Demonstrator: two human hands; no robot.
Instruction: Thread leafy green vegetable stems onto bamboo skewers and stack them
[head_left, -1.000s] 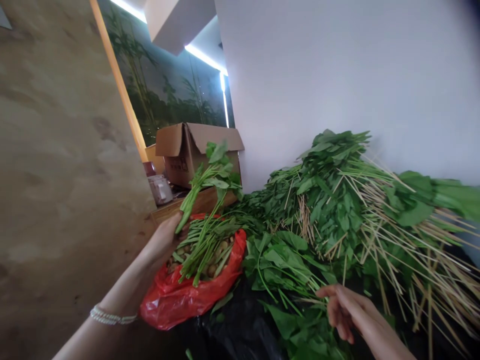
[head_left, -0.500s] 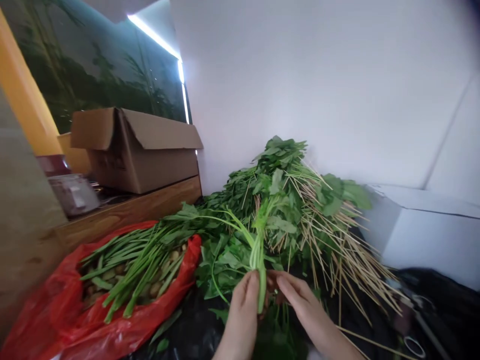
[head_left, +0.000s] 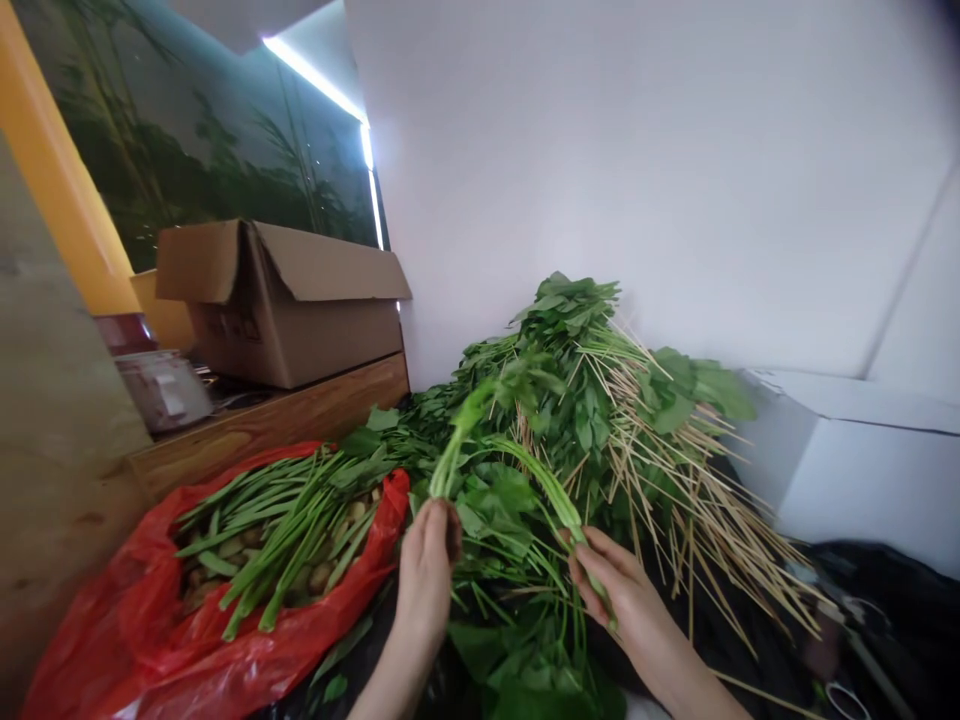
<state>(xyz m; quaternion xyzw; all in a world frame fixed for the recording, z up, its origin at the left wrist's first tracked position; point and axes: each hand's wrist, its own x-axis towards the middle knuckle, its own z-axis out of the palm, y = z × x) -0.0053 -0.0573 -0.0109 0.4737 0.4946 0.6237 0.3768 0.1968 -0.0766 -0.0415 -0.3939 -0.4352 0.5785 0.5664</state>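
My left hand is closed around the pale lower end of a leafy green plant, whose frilly top leans up and to the right. In my right hand is a thick green stalk, gripped near its cut end and arching up to the left. Between and below my hands lie loose leafy greens. Behind them rises a pile of greens on wooden skewers, with the bare skewer ends fanning out to the right.
At left, a red plastic bag holds long green stalks over roundish brown pieces. An open cardboard box stands on a wooden ledge. A white box, black plastic and scissors are at right.
My hands have moved apart, left hand leftward and right hand rightward. The stalks held together between them are now separated, some in each hand. The view has shifted slightly.
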